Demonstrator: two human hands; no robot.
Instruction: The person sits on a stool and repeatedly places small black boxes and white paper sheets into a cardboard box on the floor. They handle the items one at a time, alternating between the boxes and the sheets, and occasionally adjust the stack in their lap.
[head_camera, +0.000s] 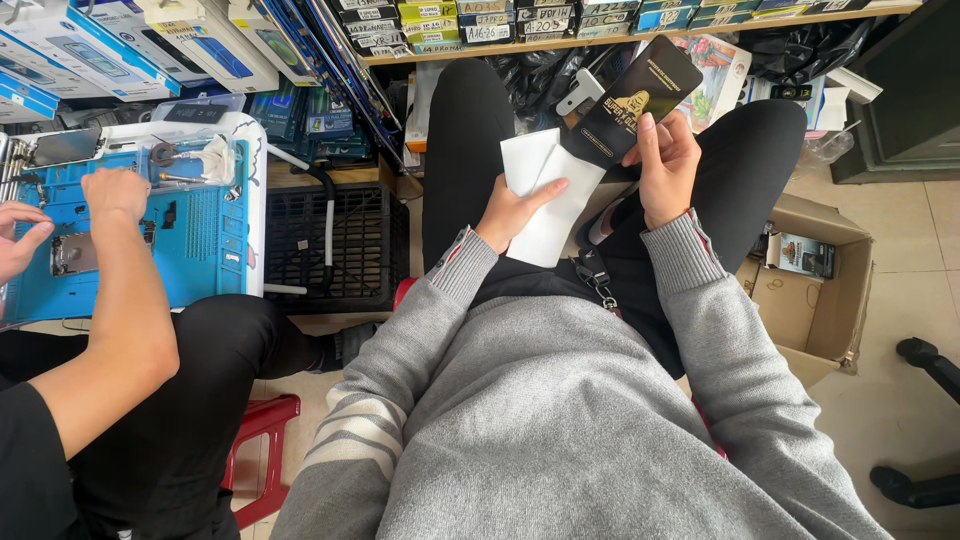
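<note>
My left hand (508, 212) holds a white flat sleeve (552, 195) over my lap, thumb across its lower face. My right hand (665, 165) grips a long black flat packet with gold print (630, 100), whose lower end sits in the mouth of the white sleeve. Both hands are above my black trousers, between my knees. I wear a grey sweater with striped cuffs.
A co-worker's arm (125, 290) and hand at left rest on a blue repair mat (200, 240) with small parts. A black plastic crate (335, 245) stands beside it, a red stool (262, 440) below. An open cardboard box (815, 295) sits right; stacked boxes fill shelves ahead.
</note>
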